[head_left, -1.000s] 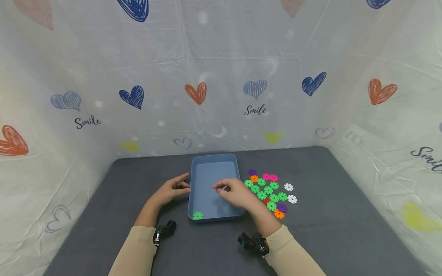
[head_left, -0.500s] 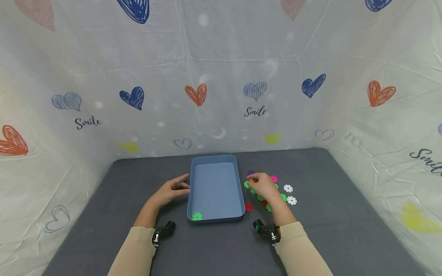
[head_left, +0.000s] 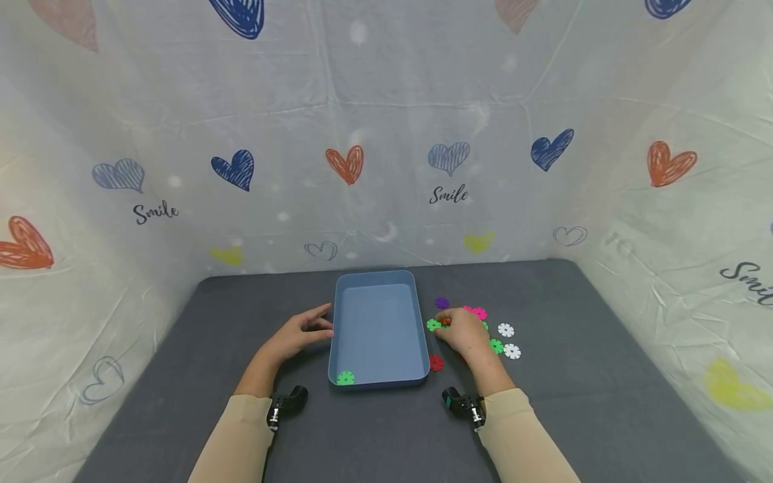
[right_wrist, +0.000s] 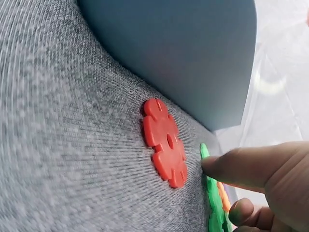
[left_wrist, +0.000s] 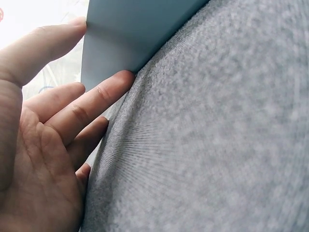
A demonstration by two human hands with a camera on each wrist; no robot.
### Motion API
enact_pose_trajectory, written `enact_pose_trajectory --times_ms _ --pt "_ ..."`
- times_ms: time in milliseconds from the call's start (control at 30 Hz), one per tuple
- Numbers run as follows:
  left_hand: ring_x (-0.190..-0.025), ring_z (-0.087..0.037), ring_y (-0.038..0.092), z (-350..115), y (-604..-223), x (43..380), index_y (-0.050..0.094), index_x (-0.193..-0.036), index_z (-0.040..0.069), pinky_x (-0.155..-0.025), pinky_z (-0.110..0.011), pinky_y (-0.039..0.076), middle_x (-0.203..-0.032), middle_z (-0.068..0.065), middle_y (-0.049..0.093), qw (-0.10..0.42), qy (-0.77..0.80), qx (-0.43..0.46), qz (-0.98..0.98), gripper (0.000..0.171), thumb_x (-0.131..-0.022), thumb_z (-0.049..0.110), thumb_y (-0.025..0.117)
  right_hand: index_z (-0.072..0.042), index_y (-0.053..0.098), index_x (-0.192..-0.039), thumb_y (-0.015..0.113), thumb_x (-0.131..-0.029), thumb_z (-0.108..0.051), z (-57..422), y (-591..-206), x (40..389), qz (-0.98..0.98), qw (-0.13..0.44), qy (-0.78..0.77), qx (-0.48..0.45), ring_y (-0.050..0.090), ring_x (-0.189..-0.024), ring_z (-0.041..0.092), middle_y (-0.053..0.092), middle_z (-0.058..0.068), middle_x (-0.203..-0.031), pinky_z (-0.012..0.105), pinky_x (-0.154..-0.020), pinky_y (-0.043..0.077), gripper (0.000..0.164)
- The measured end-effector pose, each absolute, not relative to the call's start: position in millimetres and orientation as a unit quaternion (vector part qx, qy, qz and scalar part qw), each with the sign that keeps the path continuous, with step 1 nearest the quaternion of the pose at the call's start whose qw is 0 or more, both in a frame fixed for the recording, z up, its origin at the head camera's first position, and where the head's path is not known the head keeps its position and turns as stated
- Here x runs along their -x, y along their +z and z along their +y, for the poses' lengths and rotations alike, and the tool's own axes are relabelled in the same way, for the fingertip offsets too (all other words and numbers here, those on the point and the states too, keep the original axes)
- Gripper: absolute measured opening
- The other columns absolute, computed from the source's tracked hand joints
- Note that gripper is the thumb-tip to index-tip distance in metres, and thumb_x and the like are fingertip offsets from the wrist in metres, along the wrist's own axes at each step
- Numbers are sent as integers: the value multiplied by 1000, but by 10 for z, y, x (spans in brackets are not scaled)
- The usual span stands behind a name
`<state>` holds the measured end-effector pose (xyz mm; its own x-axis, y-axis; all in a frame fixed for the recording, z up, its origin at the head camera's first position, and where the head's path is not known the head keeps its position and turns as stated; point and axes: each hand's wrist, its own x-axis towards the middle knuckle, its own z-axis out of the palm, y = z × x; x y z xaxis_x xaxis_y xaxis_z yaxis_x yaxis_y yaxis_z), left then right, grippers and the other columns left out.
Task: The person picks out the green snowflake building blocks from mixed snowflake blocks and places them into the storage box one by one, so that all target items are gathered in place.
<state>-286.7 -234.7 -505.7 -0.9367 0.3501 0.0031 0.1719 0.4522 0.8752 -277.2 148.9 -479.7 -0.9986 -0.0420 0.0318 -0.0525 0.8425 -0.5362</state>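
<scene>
A shallow blue tray (head_left: pixel 380 329) stands on the dark grey table, with a green flower-shaped plastic disc (head_left: pixel 345 378) in its near left corner. My left hand (head_left: pixel 297 333) lies along the tray's left wall; the left wrist view shows its fingers loosely extended, thumb and fingertips at the wall. Right of the tray, my right hand (head_left: pixel 465 330) is low over a spread of discs. In the right wrist view its thumb touches or nearly touches a green disc (right_wrist: pixel 212 193), with the fingertips apart from the thumb. A red disc (right_wrist: pixel 164 142) lies flat beside the tray.
Purple (head_left: pixel 442 303), pink (head_left: pixel 480 313) and white discs (head_left: pixel 505 330) lie around the right hand, which hides part of the spread. A heart-printed cloth (head_left: pixel 386 201) hangs behind the table and at both sides.
The right hand has gone from above the tray to the discs on the right, then shifted slightly there. The red disc beside the tray has come into view. The left hand stays put.
</scene>
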Motion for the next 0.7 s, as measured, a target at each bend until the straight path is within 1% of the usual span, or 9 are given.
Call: enact_pose_trajectory --times_ms 100,233,333,500,600,633,700 --pt "-137 -36 48 -2341 -5049 2871 40 -158 9 -111 -61 34 -120 -8 71 90 500 -147 849 79 -93 30 79 -10 78 -114 80 -84 -21 1483 -4803 2778 -962 12 270 -33 68 -93 30 74 9 -113 49 -75 54 32" --pt "-135 -36 50 -2330 -5037 2865 40 -158 7 -111 -61 34 -120 -8 71 90 500 -144 849 79 -93 29 79 -9 77 -115 79 -82 -21 1484 -4843 2790 -964 15 263 -41 67 -90 28 74 9 -111 49 -75 54 35" --pt "-134 -36 51 -2327 -5039 2858 40 -158 7 -111 -61 35 -120 -9 71 89 501 -145 848 79 -93 28 79 -10 78 -110 80 -80 -22 1490 -4876 2798 -965 24 257 -40 67 -87 26 73 8 -107 47 -73 54 33" --pt "-133 -35 52 -2325 -5046 2855 40 -158 7 -110 -61 36 -119 -8 71 90 503 -144 848 79 -93 28 79 -11 78 -102 80 -76 -26 1494 -4881 2796 -968 38 244 -44 63 -80 21 67 4 -101 43 -65 52 30" --pt "-133 -35 52 -2327 -5046 2858 40 -158 7 -110 -60 36 -120 -8 71 89 500 -145 849 79 -93 29 78 -9 76 -102 79 -76 -29 1496 -4835 2785 -966 59 250 -39 60 -77 19 65 3 -97 42 -64 52 33" --pt "-132 -34 52 -2329 -5044 2862 40 -158 9 -111 -59 36 -120 -8 70 90 503 -142 848 79 -93 29 79 -8 75 -103 78 -76 -28 1500 -4808 2775 -963 68 259 -36 60 -76 19 65 3 -95 42 -64 51 34" --pt "-132 -34 53 -2335 -5049 2871 40 -158 7 -110 -60 36 -121 -9 70 88 501 -148 848 78 -94 29 78 -7 73 -105 76 -76 -26 1510 -4751 2760 -955 91 282 -30 59 -73 19 65 3 -90 43 -65 51 35"
